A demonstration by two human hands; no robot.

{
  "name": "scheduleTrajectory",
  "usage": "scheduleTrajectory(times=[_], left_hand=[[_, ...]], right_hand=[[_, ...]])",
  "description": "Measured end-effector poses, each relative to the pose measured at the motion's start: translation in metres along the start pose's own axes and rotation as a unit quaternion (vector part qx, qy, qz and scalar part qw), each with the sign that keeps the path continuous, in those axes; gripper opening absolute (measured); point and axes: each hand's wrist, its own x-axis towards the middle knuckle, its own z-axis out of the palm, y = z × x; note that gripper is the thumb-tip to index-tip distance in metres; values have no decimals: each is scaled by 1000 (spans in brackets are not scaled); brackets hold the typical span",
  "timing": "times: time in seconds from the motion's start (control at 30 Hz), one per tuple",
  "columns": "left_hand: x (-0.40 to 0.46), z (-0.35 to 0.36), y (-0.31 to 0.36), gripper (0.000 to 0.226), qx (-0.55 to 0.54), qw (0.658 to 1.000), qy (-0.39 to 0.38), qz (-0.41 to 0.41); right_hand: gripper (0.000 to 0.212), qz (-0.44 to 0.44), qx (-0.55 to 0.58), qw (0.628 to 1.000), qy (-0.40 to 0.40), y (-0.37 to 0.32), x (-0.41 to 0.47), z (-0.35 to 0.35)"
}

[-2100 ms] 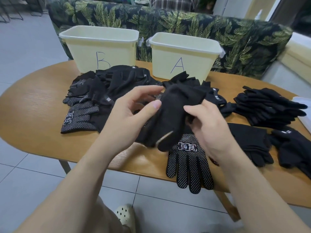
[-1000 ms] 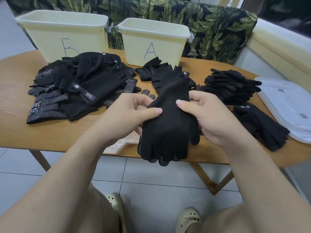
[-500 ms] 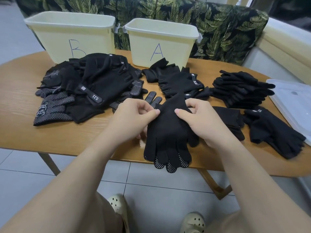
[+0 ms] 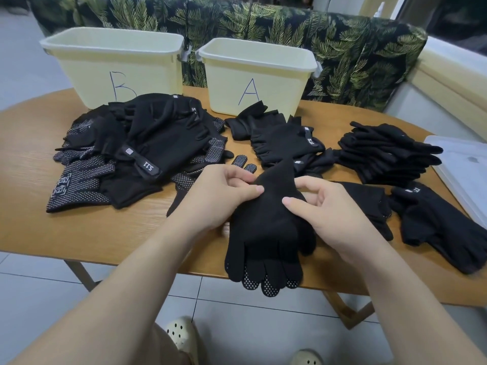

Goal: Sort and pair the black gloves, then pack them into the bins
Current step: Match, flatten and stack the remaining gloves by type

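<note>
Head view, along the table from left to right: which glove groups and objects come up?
Big mixed glove pile → left hand → held glove pair → right hand → neat glove stack → clear plastic lid at the right edge.

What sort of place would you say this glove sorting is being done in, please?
Most likely a home living room, not a workshop: a sofa with dark green palm-leaf upholstery stands behind the rounded wooden table, the floor is pale tile, and the person wears cream perforated clogs.
</note>
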Motion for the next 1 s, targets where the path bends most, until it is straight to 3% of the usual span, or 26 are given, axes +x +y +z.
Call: scheduleTrajectory(times=[0.1,0.27,0.33,0.53,0.83,1.0], left_hand=[[2,2,-4,23,137,986,65,65],[2,2,-8,27,185,978,58,72],[4,1,-10,21,205,975,61,65],[4,1,-9,13,208,972,84,66],[3,3,-4,15,163,972,115,121],[6,8,-7,15,216,961,126,119]], right_hand=[[42,17,-64,997,39,6,2,-1],[12,33,-83,996,18,7,-1,-4],[9,45,-84,995,18,9,-1,-5],[14,53,-139,986,72,17,3,-7],[7,17,-147,986,82,9,0,-4],[9,-7,-218,969,120,10,0,-2]])
